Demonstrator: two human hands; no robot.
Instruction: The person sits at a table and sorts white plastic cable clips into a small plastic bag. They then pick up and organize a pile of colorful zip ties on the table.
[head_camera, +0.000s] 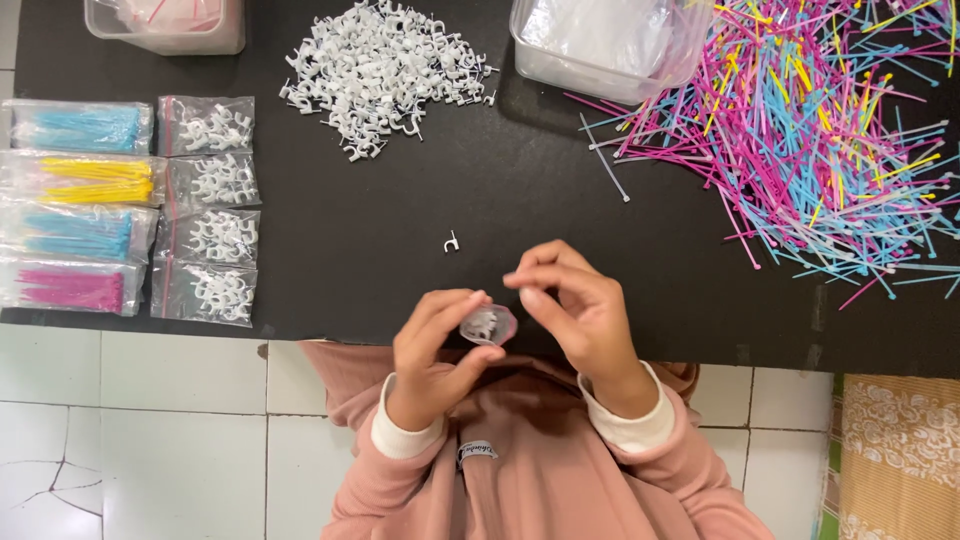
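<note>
Left hand (435, 355) pinches a small clear bag (488, 325) of white clips, held open over the desk (400, 270) edge; right hand (575, 310) grips its rim. Bag likely light, limp, slippery: hold by the mouth. Filled bags (205, 225) lie in rows far left; clear tubs (600, 40) at top.

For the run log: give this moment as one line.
left hand: holds small clip bag open | right hand: fingers pinched at bag mouth | loose clip: on black table

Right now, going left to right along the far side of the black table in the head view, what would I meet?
Pink-filled clear tub → pile of white cable clips → clear tub of plastic bags → heap of coloured cable ties.
</note>
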